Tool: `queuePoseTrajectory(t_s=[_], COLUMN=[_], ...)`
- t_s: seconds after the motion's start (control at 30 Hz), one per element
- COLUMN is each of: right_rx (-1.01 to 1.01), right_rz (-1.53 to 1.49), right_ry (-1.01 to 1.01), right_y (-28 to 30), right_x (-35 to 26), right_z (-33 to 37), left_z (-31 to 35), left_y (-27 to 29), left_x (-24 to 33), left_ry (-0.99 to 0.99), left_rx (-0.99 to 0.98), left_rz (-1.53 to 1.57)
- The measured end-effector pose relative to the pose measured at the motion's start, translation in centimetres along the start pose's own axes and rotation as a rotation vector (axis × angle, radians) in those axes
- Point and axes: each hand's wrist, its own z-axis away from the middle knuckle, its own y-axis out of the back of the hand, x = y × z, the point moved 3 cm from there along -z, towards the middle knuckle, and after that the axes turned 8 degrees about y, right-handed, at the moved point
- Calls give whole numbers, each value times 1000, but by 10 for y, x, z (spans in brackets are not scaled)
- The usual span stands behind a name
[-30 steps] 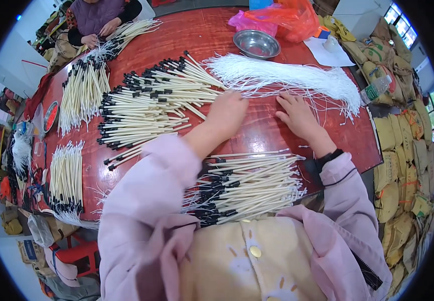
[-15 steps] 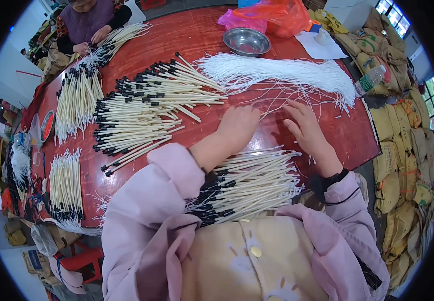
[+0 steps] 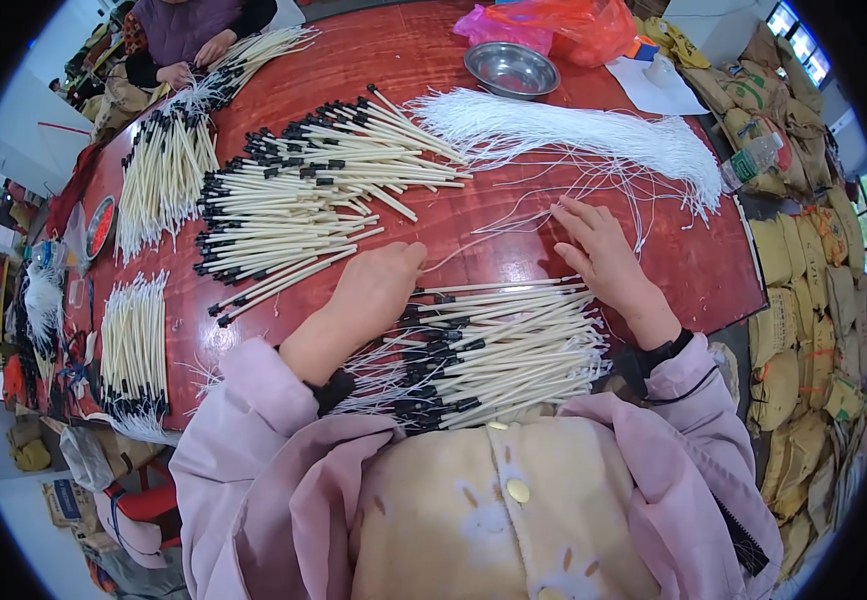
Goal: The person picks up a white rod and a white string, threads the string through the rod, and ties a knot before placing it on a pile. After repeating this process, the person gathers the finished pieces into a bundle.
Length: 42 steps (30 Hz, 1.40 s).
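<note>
In the head view, we see our left hand (image 3: 378, 290) in the centre of the frame, lying curled on the red desk (image 3: 713, 280); its fingers touch the black-tipped ends of the near bundle of cream sticks (image 3: 503, 350), but we cannot tell if the grip has hold of one. Our right hand (image 3: 603, 255), right of centre, rests flat with fingers spread, its grip holding nothing, on loose white strings (image 3: 513, 215). Above lies a big pile of sticks (image 3: 303, 205), and a white string bunch (image 3: 573, 130) at upper right. A metal bowl (image 3: 510, 68) stands at the top.
</note>
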Motion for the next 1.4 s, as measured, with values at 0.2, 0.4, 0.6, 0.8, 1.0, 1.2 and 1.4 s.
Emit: queuePoseTrajectory(t_s=[0.2,0.4,0.6,0.8,1.0,1.2,1.4], right_rx=[-21,-130,-188,-213,-196,-165,-187], right_rz=[-5,-23,39,31,90,88,114], right_ry=[80,97,208,220,211,167,133], right_y=[2,-5,-22,-20,-17,-17,-4], right_x=[-9,-26,-35,-34,-16,-14,-10], right_z=[-1,-8,-21,-22,-13,-12,-11], left_z=[36,50,57,60,78,102,109], left_y=[25,11,12,18,22,19,19], left_x=[5,-22,-28,-45,-74,-99,-98], left_ry=[-49,7,13,274,610,780,794], left_rx=[45,23,47,228,204,157,191], left_rz=[77,-63,-7,94,228,185,199])
